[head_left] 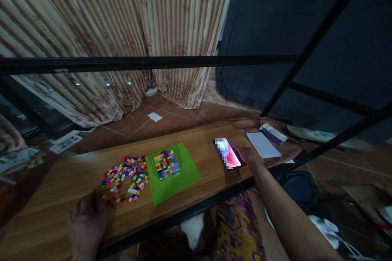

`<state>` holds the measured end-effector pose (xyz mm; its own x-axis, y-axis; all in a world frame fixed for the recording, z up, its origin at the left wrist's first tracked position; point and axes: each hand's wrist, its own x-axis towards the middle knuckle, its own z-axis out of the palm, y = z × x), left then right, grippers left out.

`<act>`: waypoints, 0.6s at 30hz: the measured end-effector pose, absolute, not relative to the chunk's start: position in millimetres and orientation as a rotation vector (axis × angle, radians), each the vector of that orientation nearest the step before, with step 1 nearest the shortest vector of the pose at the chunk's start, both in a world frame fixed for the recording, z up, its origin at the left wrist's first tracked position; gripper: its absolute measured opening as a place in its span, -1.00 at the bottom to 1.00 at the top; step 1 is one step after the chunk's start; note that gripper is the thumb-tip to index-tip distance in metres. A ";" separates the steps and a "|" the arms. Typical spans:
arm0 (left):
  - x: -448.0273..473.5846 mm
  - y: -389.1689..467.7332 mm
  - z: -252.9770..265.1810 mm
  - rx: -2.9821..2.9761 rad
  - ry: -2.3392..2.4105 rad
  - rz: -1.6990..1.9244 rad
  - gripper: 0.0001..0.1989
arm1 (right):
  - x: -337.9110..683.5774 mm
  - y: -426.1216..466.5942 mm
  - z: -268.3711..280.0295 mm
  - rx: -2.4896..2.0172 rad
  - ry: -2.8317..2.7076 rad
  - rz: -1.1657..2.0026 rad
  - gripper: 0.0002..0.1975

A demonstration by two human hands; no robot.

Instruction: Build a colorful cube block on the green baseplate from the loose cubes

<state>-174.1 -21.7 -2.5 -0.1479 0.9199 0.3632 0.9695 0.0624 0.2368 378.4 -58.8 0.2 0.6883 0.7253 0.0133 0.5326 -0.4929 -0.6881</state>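
Observation:
My left hand (87, 220) rests at the table's near left with its fingers curled in. It lies beside a loose heap of small colourful building bricks (124, 175); whatever its fingers may hold is hidden. To the right of the heap lies a green baseplate (186, 171), carrying a low, multicoloured block of joined bricks (167, 163). Farther right, my right hand (247, 157) grips the right edge of a smartphone (231, 155) whose screen is lit. Part of that screen is blurred out, and the fingers under the phone cannot be seen.
The wooden table (202, 138) has a dark front edge. A white sheet (263, 145) and a small packet (274, 133) lie beyond its right end. A black metal bar (183, 62) crosses ahead, before striped curtains (177, 16). A blue stool (298, 187) stands at the right.

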 end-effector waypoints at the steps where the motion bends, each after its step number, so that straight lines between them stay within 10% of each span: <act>1: -174.3 -21.7 -2.7 -1.971 -2.205 -0.656 -0.50 | 377.8 -60.3 0.6 -2.207 -0.965 0.384 -0.49; 7: -175.5 -22.5 -4.1 -1.986 -2.181 -0.725 -0.54 | 353.4 -79.9 -4.7 -2.191 -0.987 0.352 -0.43; 12: -176.4 -23.2 -4.2 -1.981 -2.209 -0.714 -0.52 | 312.1 -105.9 -20.9 -2.351 -1.039 0.036 -0.01; 18: -174.9 -23.0 -2.7 -1.963 -2.221 -0.706 -0.49 | 295.1 -108.2 -26.5 -2.382 -1.055 -0.106 -0.08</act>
